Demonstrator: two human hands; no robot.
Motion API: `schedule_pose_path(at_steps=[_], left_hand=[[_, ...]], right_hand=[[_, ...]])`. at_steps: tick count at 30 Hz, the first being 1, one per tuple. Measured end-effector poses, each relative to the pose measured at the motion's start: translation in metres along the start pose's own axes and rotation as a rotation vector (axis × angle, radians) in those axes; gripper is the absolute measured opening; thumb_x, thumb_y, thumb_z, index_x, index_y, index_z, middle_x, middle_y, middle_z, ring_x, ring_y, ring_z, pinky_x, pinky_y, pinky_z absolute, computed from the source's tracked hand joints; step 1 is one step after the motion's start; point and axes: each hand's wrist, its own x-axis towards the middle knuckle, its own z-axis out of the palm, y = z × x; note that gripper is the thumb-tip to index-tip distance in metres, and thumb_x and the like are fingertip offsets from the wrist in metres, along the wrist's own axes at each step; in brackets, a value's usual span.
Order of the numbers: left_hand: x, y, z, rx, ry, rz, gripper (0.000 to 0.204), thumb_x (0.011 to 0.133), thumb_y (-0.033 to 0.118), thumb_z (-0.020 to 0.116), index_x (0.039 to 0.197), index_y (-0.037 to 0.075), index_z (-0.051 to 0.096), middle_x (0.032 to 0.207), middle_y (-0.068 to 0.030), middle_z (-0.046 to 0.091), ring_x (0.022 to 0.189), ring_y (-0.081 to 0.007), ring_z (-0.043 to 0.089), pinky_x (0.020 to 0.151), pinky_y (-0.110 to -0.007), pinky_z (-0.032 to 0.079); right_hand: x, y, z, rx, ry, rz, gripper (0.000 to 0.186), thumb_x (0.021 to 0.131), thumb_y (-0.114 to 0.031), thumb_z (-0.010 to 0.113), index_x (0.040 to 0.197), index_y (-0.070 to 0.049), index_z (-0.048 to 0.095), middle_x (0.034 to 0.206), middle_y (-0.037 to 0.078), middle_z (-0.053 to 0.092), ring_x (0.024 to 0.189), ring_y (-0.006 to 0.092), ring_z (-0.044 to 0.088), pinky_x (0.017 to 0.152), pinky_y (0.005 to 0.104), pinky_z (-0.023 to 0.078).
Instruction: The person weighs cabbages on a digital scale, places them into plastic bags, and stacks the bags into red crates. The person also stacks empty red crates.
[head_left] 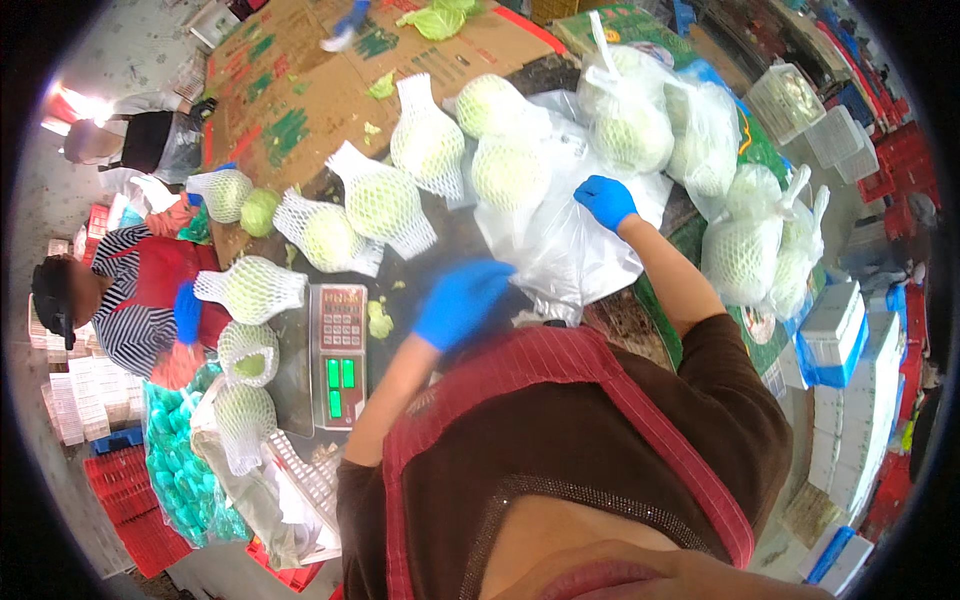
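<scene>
My right hand [605, 203], in a blue glove, is closed on a clear plastic bag [560, 250] spread over the table. The blue-gloved left hand [465, 303] is blurred by motion beside the bag's near left edge; its fingers cannot be made out. Two round pale green cabbages [510, 172] in foam netting lie at the bag's far left side, partly under thin plastic. Left of them are several more cabbages in white foam net sleeves, among them a netted cabbage [388, 203]. A digital scale [338, 340] with a green display stands left of my left hand.
Filled bags of cabbages [630, 115] stand at the right and far right. A co-worker [150, 285] in a striped top and blue gloves handles netted cabbages at the left. Flattened cardboard [330, 70] with loose leaves covers the far table. White boxes [835, 325] stack at right.
</scene>
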Motion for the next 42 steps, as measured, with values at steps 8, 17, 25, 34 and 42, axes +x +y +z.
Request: schedule_pose_path(at_steps=[8,17,25,34,42], left_hand=[[0.105,-0.017,0.024,0.965,0.086,0.291,0.047,0.087,0.035,0.055,0.131,0.02,0.047,0.138,-0.0072,0.042,0.127,-0.0249,0.037,0.105,-0.051,0.025],[0.09,-0.026,-0.058,-0.183,0.63,-0.067,0.028,0.09,0.013,0.054,0.114,0.0,0.06,0.12,-0.0157,0.056,0.112,-0.0257,0.052,0.096,-0.038,0.039],[0.076,-0.002,-0.009,-0.796,0.357,0.005,0.055,0.096,0.04,0.04,0.134,0.0,0.041,0.132,-0.0119,0.048,0.12,-0.0212,0.046,0.104,-0.038,0.033],[-0.01,-0.029,-0.038,-1.651,0.096,0.157,0.065,0.095,0.05,0.035,0.139,0.002,0.032,0.138,-0.0141,0.041,0.124,-0.0256,0.043,0.106,-0.042,0.033],[-0.128,-0.062,-0.017,-0.631,0.712,-0.319,0.021,0.087,0.014,0.061,0.103,0.0,0.064,0.097,-0.0074,0.065,0.086,-0.0134,0.059,0.078,-0.027,0.047]], right_hand=[[0.001,-0.057,-0.084,0.975,-0.105,-0.074,0.02,0.085,-0.018,0.06,0.091,0.0,0.066,0.087,0.001,0.063,0.082,0.0109,0.054,0.079,0.0275,0.044],[-0.005,-0.082,-0.18,1.696,0.322,-0.164,0.015,0.088,-0.017,0.058,0.095,-0.005,0.063,0.09,0.002,0.062,0.08,0.0099,0.057,0.073,0.0243,0.045],[-0.028,-0.161,-0.15,1.409,0.459,-0.316,0.011,0.084,-0.003,0.06,0.094,-0.001,0.065,0.088,0.002,0.062,0.08,0.0096,0.056,0.071,0.0224,0.044],[-0.062,-0.204,-0.109,0.877,0.208,-0.578,0.009,0.079,-0.001,0.063,0.088,0.0,0.066,0.076,0.01,0.062,0.067,0.0187,0.059,0.062,0.0275,0.045],[-0.04,-0.204,-0.008,0.418,-0.166,-0.48,0.017,0.086,-0.014,0.061,0.098,-0.005,0.067,0.092,0.014,0.066,0.078,0.0254,0.064,0.07,0.0292,0.05]])
